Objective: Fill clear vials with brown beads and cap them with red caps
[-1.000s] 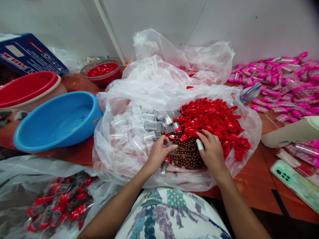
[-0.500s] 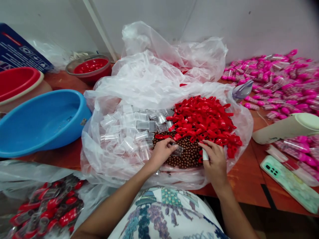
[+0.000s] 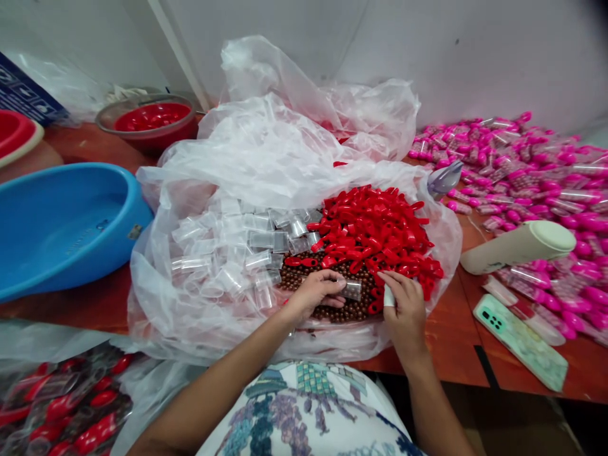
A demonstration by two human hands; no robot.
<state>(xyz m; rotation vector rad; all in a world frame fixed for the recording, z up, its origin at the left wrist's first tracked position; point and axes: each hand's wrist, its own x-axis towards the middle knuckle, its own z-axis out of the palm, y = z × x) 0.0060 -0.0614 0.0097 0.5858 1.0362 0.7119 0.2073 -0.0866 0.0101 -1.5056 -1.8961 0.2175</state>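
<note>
My left hand (image 3: 316, 294) pinches a clear tube (image 3: 352, 290) at lower centre, over the brown beads (image 3: 354, 308). My right hand (image 3: 403, 304), fingers curled, touches red caps (image 3: 375, 228). I can read no writing

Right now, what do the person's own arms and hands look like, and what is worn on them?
Both forearms are bare, with no sleeves, gloves, watch or bracelets in view. The right hand has a white wrap, like tape or a bandage, around its forefinger. The left hand shows nothing worn. Below them, a white garment printed with blue, green and purple patterns covers the body.
</note>
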